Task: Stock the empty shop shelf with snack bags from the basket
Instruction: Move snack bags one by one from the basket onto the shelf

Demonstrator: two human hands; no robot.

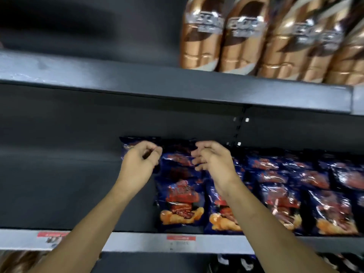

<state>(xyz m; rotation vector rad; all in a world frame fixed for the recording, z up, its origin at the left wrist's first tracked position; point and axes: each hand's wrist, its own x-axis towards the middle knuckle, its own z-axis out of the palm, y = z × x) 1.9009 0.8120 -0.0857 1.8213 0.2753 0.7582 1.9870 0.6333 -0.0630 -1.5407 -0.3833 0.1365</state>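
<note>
A dark blue snack bag (177, 152) stands upright at the back of the dark middle shelf (59, 194), at the left end of a row of like bags. My left hand (139, 162) pinches its top left corner with curled fingers. My right hand (212, 162) grips its top right corner, fingers curled round the edge. In front of it stands another blue bag with orange puffs printed on it (178, 205). More of these bags (295, 194) fill the shelf to the right, several deep. The basket is out of view.
Left of the bags the shelf floor is bare dark metal. The upper shelf (137, 79) hangs close above and carries tall copper-coloured packs (246, 36) on its right. Red price labels (181, 237) sit on the grey front rail. Dark goods show below, bottom right.
</note>
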